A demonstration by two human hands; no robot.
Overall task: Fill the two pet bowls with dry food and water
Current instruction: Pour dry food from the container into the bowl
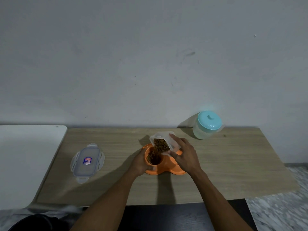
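An orange double pet bowl (168,170) sits on the wooden table. My right hand (185,155) grips a clear plastic food container (164,139), tilted down over the left bowl. Brown dry food (154,157) pours from it and fills that left bowl. The right bowl is mostly hidden behind my right hand. My left hand (141,162) holds the left rim of the orange bowl, thumb curled over its front edge. A clear jug with a light blue lid (207,125) stands upright at the back right of the table.
The container's clear clip lid (87,162) lies flat on the table at the left. A white surface (25,157) adjoins the wooden table (233,164) on the left. A grey wall runs close behind. A dark surface lies below the table's front edge.
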